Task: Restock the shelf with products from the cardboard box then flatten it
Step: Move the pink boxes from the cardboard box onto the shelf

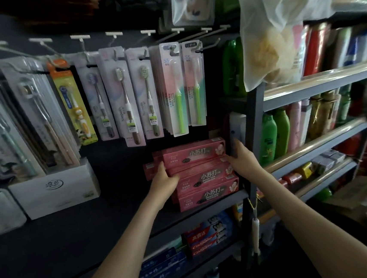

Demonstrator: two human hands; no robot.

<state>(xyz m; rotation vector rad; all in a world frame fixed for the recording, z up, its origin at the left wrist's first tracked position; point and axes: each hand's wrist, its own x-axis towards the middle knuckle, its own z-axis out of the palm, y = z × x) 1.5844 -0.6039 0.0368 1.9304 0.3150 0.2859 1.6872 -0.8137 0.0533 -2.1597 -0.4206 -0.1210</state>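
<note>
Toothpaste boxes (200, 173), pink, sit stacked on the dark shelf (118, 214) under hanging toothbrushes (129, 94). Restocking is underway: left hand (163, 179) and right hand (242, 157) clasp the stack's two ends, squaring it. Next, I'd say, let go cleanly. No cardboard box in sight.

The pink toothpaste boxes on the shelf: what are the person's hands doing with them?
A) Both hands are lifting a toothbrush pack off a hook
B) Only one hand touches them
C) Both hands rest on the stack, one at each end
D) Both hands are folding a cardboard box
C: the left hand is on the left end of the pink toothpaste boxes and the right hand on the right end.
</note>
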